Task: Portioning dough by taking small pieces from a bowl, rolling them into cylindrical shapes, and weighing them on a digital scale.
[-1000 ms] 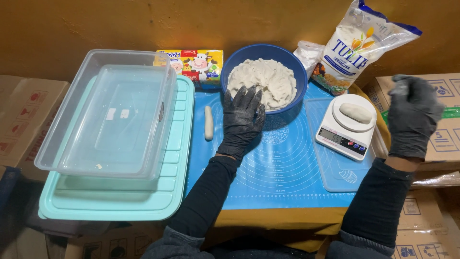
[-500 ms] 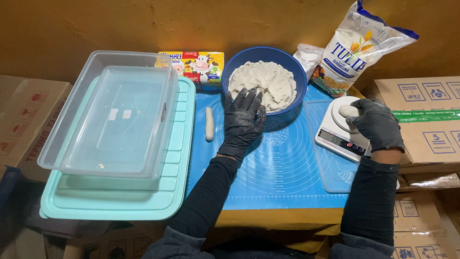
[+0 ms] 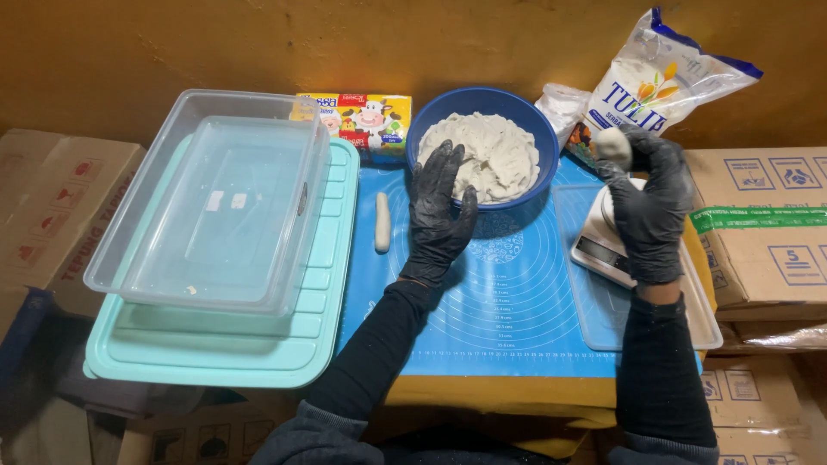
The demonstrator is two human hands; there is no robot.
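On a blue silicone mat spread over a small table, a person in black gloves and dark sleeves worked with pale dough. Their left hand rested against the near rim of a blue bowl at the far middle of the mat, its fingers spread wide, the tips over the mound of dough inside and gripping nothing. Their right hand was raised at the right, above a white kitchen scale, its fingers narrowly pinched around a small dough lump. To the left of the bowl, one rolled dough stick lay on the mat. Further left, a clear plastic container sat on a mint-green tray lid. Along the far wall stood a yellow carton and, at the right, a white and blue flour bag. Cardboard boxes flanked the table.

Judging from the scene, the portioning would go best with a light grip on the lump, so that it kept its shape, with the lump held clear of the scale's plate, and with the bowl held steady by the other hand.
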